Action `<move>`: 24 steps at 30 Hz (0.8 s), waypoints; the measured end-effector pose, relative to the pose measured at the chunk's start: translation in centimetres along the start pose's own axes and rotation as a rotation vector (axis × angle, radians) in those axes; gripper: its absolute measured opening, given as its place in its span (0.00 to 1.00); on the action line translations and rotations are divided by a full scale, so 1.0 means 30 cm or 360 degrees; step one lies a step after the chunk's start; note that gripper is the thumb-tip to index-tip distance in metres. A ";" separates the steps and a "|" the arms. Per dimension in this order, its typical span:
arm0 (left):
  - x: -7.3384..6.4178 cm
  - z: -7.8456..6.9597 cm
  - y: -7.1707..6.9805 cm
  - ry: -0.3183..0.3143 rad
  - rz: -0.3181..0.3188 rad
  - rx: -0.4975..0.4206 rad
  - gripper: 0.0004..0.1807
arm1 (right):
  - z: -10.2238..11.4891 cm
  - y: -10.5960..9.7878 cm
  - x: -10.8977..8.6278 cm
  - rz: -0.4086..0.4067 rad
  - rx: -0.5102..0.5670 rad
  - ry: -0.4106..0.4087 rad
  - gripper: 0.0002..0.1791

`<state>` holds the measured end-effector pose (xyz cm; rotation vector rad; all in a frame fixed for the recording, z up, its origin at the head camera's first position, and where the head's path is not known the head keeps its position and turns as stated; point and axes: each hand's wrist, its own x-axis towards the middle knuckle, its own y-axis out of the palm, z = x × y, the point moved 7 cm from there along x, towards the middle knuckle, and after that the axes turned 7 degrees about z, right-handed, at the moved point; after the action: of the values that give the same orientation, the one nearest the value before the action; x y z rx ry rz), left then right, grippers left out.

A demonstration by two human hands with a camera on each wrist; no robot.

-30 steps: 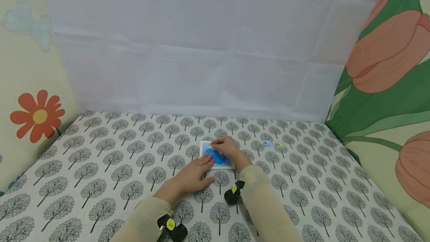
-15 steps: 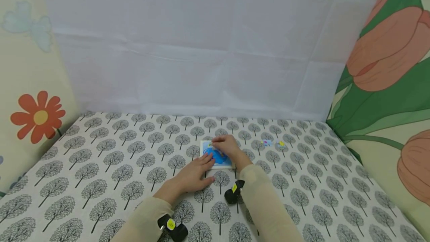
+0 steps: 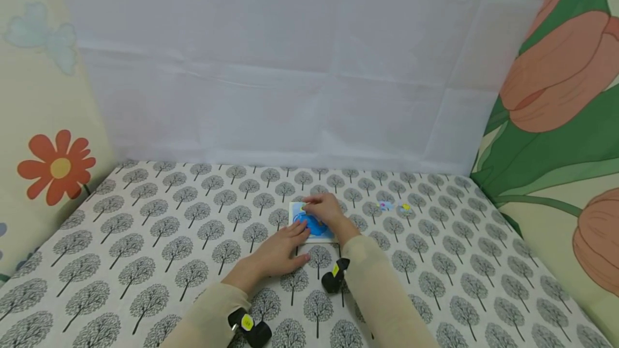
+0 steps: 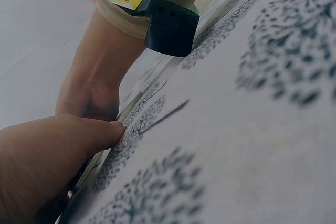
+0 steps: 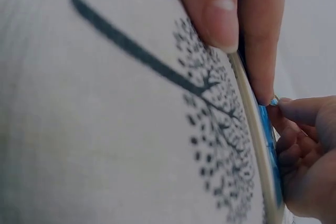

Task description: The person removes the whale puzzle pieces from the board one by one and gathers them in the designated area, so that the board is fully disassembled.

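Note:
A small puzzle board [image 3: 296, 209] with a blue picture and pale rim lies flat on the cloth. My left hand [image 3: 275, 254] rests with fairly straight fingers on its near left part, thumb on the cloth. Over the board's upper part, my right hand [image 3: 330, 214] pinches a small puzzle piece [image 5: 275, 100] between thumb and fingertip; most of it is hidden. In the right wrist view the board's edge [image 5: 260, 135] runs below both hands. The left wrist view shows my left thumb [image 4: 100, 134] in front of the right wrist, with the board mostly covered.
Two loose puzzle pieces lie right of the board: a pink-and-blue piece [image 3: 385, 205] and a yellow one [image 3: 405, 208]. The tree-print cloth [image 3: 193, 240] covers the table. A white sheet [image 3: 271, 69] hangs behind. Black wrist devices sit by both sleeves.
Both hands stay almost in place. The right fingers shift very slightly at the board's upper part.

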<state>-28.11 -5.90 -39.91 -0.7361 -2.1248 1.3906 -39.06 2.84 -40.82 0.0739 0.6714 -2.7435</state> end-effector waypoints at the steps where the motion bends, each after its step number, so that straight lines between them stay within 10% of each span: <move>1: 0.001 0.000 0.000 0.0000 0.0000 0.0000 0.32 | -0.002 -0.001 0.000 -0.0011 0.0002 0.0005 0.11; 24: 0.001 0.002 0.000 0.0001 -0.0015 0.0014 0.32 | -0.013 -0.024 0.009 -0.0100 0.0185 0.0061 0.11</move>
<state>-28.16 -5.92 -39.94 -0.7219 -2.1179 1.3939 -39.56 3.53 -40.88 0.1340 0.5319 -2.8465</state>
